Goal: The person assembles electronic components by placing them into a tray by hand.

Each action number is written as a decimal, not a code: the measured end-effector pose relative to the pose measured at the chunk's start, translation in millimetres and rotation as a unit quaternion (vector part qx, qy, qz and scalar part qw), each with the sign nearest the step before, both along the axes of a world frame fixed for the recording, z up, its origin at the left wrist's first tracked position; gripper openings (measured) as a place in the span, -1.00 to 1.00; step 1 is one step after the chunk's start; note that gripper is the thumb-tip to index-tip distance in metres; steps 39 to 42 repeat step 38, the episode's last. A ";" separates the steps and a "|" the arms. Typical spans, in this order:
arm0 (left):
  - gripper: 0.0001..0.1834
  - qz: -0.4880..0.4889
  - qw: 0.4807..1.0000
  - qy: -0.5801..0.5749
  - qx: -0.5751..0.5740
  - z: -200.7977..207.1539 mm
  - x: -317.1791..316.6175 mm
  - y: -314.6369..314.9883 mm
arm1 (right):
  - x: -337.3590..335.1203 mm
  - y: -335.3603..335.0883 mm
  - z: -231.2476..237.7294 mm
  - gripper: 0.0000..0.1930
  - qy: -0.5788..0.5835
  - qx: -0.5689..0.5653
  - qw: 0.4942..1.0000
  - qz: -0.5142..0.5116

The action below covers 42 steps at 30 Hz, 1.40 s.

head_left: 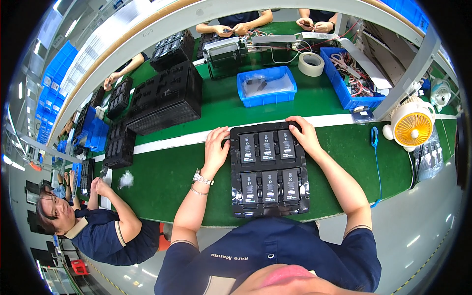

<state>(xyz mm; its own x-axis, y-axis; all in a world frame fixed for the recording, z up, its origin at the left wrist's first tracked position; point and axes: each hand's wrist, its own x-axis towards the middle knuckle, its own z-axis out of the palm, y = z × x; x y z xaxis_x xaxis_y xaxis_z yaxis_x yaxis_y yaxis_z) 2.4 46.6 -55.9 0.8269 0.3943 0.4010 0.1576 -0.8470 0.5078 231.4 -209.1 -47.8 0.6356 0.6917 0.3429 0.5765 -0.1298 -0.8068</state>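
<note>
A black plastic tray (236,196) lies on the green tabletop right in front of me. In its pockets sit flat black batteries (267,146) with pale print, in two rows of three. My left hand (216,143) holds the tray's far left corner, thumb at the edge and fingers along the side. At the far right corner my right hand (305,133) grips the rim, its fingers bent over the edge. The undersides of both grips are hidden.
Beyond a white strip (167,142) stand a blue bin (267,101), a tape roll (310,64) and a blue bin of wires (344,98). Stacked black trays (167,98) rise at left. A yellow fan (413,125) stands at right. A co-worker (108,236) sits at left; others work across the table.
</note>
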 end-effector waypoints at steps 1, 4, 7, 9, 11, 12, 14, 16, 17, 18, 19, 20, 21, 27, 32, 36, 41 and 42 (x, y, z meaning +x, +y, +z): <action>-0.67 -0.003 1.000 -0.004 -0.005 1.9 1.9 1.0 | -0.7 -1.0 -2.0 -0.72 0.012 0.004 1.000 0.000; -0.66 -0.004 1.000 0.003 -0.004 -5.6 -2.4 -3.7 | -3.2 -2.5 -7.1 -0.73 0.024 -0.006 1.000 -0.003; -0.65 -0.001 1.000 0.017 -0.001 -9.3 -3.3 1.0 | -1.0 1.7 -11.8 -0.73 0.018 -0.004 1.000 0.001; -0.65 -0.003 1.000 -0.017 0.007 -3.6 -0.6 3.5 | 0.8 3.7 -2.5 -0.72 0.008 0.022 1.000 0.012; -0.65 -0.003 1.000 -0.014 0.018 9.2 3.3 0.0 | 0.9 0.1 11.7 -0.72 0.027 0.008 1.000 0.006; -0.66 -0.009 1.000 -0.013 0.018 7.5 7.4 0.1 | 0.8 -3.9 8.3 -0.72 0.029 0.005 1.000 -0.001; -0.67 -0.012 1.000 -0.012 0.019 -5.0 12.8 1.5 | 11.2 -1.0 -10.2 -0.72 0.027 0.017 0.999 -0.002; -0.68 0.000 1.000 0.010 0.008 -8.2 1.4 -5.8 | 3.5 -0.5 -11.1 -0.73 0.001 -0.002 1.000 -0.002; -0.68 0.005 1.000 0.006 0.010 -5.2 7.2 5.5 | 6.1 7.0 -9.5 -0.73 -0.002 0.000 1.000 0.000; -0.68 0.013 1.000 -0.002 0.020 -0.4 -1.3 5.9 | 0.9 9.9 -4.5 -0.73 0.017 0.000 1.000 0.010; -0.68 0.023 0.999 -0.009 0.031 6.2 -8.1 4.6 | -2.0 13.6 4.1 -0.72 0.036 -0.001 0.999 0.020; -0.68 0.024 0.999 -0.024 0.033 15.7 -7.5 -1.1 | -4.5 10.2 11.5 -0.72 0.024 -0.007 1.000 0.016; -0.66 0.006 1.000 -0.012 0.009 7.9 1.0 2.0 | 2.6 5.1 -1.0 -0.74 -0.002 0.034 0.999 0.016; -0.69 0.009 1.000 -0.013 -0.013 2.4 -0.2 -4.9 | -3.1 -6.6 6.1 -0.75 0.057 -0.007 0.998 0.014; -0.66 0.028 0.999 -0.015 -0.018 -5.2 -6.2 -7.7 | -19.6 -15.8 59.2 -0.68 0.010 0.146 0.988 -0.041; -0.65 0.021 1.000 -0.007 -0.012 -6.5 -0.5 -8.1 | -107.3 -28.3 130.7 -0.64 0.182 0.304 0.876 0.328; -0.65 0.011 1.000 -0.006 0.001 -8.0 -1.3 -5.3 | -124.9 -32.1 142.7 -0.61 0.245 0.279 0.772 0.516; -0.65 0.011 1.000 -0.006 0.001 -8.0 -1.3 -5.3 | -124.9 -32.1 142.7 -0.61 0.245 0.279 0.772 0.516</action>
